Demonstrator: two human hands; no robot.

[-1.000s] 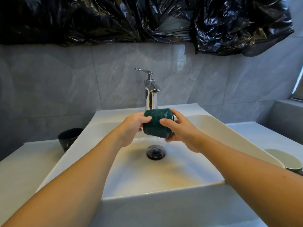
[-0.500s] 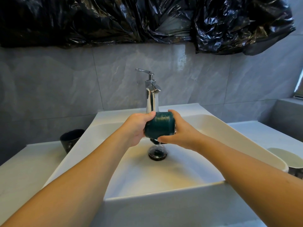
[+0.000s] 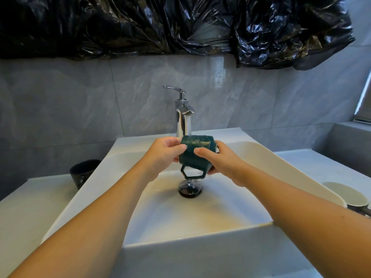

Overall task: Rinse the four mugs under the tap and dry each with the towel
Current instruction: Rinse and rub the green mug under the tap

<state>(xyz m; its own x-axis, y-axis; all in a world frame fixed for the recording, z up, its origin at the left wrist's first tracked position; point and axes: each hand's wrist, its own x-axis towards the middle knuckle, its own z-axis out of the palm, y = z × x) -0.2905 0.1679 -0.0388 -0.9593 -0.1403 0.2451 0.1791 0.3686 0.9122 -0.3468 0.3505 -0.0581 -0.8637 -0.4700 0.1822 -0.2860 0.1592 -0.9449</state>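
a black mug (image 3: 84, 171) stood at the far left on the white counter (image 3: 30, 207), just beside the outer wall of the white sink (image 3: 200, 233), partly hidden by it. over the basin, the left hand (image 3: 162, 155) gripped the left end of a dark green mug (image 3: 195, 151), thumb curled across its near side and fingers wrapped behind. the green mug lay on its side under the chrome tap (image 3: 183, 115), with its angular handle (image 3: 192, 173) hanging downward above the dark drain stopper (image 3: 189, 189). water ran down from the spout behind the mug, and a thin stream fell off the handle toward the drain. the right hand (image 3: 222, 163) grasped the mug's right end, thumb pressed along the near side and fingers curled round the far side. at the far right, a pale mug (image 3: 345, 194) sat on the counter just behind the sink's rim, its mouth toward the camera and its lower part hidden. crumpled black plastic sheeting (image 3: 180, 25) hung along the grey tiled wall (image 3: 80, 97) above.
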